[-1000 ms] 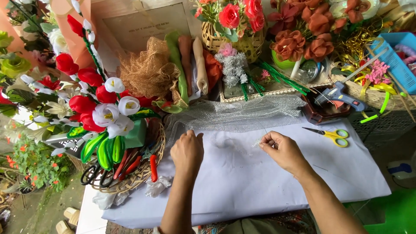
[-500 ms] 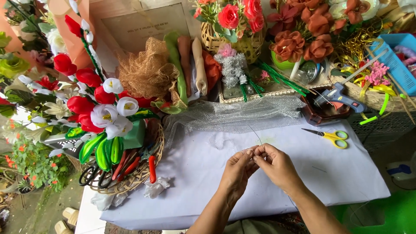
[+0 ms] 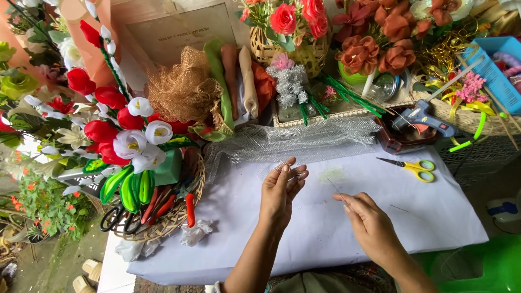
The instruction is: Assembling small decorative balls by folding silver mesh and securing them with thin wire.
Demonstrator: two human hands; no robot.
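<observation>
Head view showed the left hand (image 3: 279, 190) pinching a small piece of silver mesh (image 3: 283, 167), the right hand (image 3: 369, 220) nipping a thin wire (image 3: 335, 190) above the white-covered counter (image 3: 434, 217). Threading wanted steady fingertips; bare cloth lay ahead, yellow scissors (image 3: 415, 167) near the right.

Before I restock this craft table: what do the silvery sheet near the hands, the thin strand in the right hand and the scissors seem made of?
The silvery sheet looks like fine mesh netting, see-through and glittery. The strand pinched by the right hand looks like thin stiff wire, straight and grey, though thread cannot be excluded. The scissors show yellow glossy plastic handles and dark metal blades.
</observation>
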